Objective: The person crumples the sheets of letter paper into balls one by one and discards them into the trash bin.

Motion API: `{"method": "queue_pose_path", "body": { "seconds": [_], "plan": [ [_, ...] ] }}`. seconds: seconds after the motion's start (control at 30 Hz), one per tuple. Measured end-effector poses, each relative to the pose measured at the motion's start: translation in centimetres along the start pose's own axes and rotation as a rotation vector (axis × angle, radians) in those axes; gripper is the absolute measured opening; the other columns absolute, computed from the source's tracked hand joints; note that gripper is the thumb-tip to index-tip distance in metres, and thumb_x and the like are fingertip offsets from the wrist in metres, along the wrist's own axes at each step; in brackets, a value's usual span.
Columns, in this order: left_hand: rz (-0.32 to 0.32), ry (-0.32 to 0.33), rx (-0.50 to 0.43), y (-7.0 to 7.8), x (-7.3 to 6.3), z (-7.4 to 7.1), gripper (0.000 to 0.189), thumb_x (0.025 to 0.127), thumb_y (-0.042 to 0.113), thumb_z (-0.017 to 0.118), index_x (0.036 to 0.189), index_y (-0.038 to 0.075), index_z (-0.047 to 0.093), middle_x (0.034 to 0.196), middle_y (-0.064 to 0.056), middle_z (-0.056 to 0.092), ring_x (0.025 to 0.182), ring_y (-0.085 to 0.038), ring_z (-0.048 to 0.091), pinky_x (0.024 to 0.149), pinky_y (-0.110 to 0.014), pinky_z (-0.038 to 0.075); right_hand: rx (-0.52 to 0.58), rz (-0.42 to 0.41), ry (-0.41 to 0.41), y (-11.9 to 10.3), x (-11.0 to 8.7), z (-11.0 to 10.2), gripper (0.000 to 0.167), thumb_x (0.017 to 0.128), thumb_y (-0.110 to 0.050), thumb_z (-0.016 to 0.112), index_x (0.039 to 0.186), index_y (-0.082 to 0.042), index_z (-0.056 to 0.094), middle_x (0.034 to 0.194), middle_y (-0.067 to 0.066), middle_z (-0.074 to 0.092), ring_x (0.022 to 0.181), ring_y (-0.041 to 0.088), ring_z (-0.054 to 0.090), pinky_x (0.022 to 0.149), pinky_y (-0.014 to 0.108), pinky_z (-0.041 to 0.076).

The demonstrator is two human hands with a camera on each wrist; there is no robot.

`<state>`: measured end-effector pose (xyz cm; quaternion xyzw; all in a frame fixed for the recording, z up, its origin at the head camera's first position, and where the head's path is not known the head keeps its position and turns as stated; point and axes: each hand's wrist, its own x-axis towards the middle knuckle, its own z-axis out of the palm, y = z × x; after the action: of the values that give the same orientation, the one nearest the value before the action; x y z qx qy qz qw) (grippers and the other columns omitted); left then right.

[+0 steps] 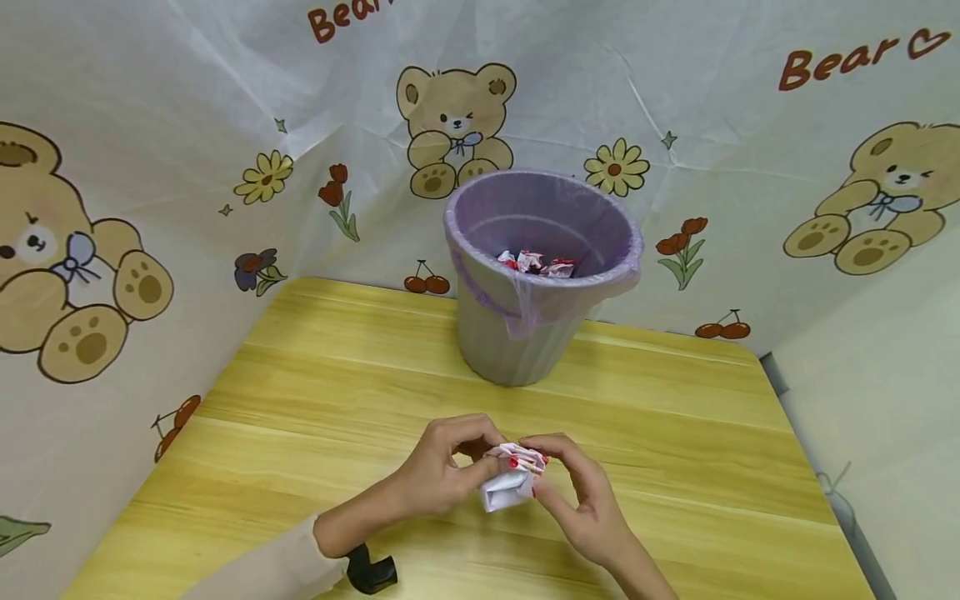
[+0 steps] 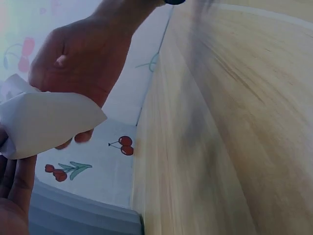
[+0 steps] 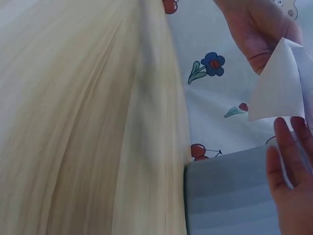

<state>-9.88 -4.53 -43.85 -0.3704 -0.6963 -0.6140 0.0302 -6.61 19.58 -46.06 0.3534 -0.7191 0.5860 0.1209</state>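
A folded, partly crumpled piece of paper (image 1: 507,492), white with pink and red markings along its top, is held between my two hands above the table. My left hand (image 1: 441,468) pinches its left side, thumb across the front. From the right, my right hand (image 1: 588,504) grips the other side with thumb and fingertips. Both wrist views show the plain white side of the paper (image 2: 54,120) bulging to a pointed corner. In the right wrist view, fingertips of the right hand (image 3: 293,171) are at the paper's lower edge.
Beyond the hands stands a grey bin (image 1: 502,333) lined with a thin purple plastic bag (image 1: 525,304); several crumpled papers (image 1: 536,262) lie inside. A wood-grain table (image 1: 322,400) meets a bear-printed cloth (image 1: 360,108) at the back. A black object (image 1: 371,571) shows beside the left sleeve.
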Motion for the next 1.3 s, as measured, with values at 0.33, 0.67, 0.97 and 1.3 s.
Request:
{"method": "queue_pose_path", "body": {
  "seconds": [0.33,0.67,0.97,1.3],
  "plan": [
    [-0.152,0.047,-0.215,-1.0,-0.2,-1.3,0.006,0.101,0.0,0.071,0.107,0.003,0.069,0.091,-0.024,0.071,0.078,-0.003,0.068,0.063,-0.026,0.064,-0.388,-0.345,-0.06,-0.1,0.4,0.4,0.068,0.094,-0.029,0.086,0.142,0.012,0.058,0.14,0.031,0.057,0.138,0.024,0.059,0.12,0.02,0.047],
    [-0.141,-0.017,-0.226,-0.8,-0.5,-0.2,0.005,0.102,0.003,0.071,0.106,0.003,0.07,0.089,-0.022,0.069,0.077,0.0,0.065,0.062,-0.023,0.061,-0.452,-0.466,0.027,-0.3,0.9,0.1,0.037,0.103,-0.023,0.074,0.126,0.005,0.072,0.115,0.022,0.066,0.105,0.022,0.068,0.1,0.018,0.06],
    [-0.138,0.009,-0.221,-0.8,-0.8,0.4,0.003,0.102,0.002,0.071,0.101,0.0,0.069,0.091,-0.023,0.07,0.08,0.0,0.067,0.067,-0.026,0.064,-0.343,-0.532,0.092,-0.6,1.7,0.5,0.025,0.1,-0.014,0.077,0.114,0.007,0.077,0.11,0.021,0.068,0.099,0.023,0.069,0.094,0.018,0.061],
    [-0.001,0.047,-0.115,-0.6,-1.0,0.7,0.012,0.101,-0.003,0.07,0.093,0.005,0.071,0.089,-0.017,0.077,0.081,0.0,0.069,0.065,-0.03,0.066,-0.107,-0.488,0.194,-0.9,2.2,1.4,0.021,0.092,0.0,0.082,0.109,0.013,0.078,0.109,0.021,0.075,0.101,0.023,0.076,0.093,0.021,0.063]
  ]
}}
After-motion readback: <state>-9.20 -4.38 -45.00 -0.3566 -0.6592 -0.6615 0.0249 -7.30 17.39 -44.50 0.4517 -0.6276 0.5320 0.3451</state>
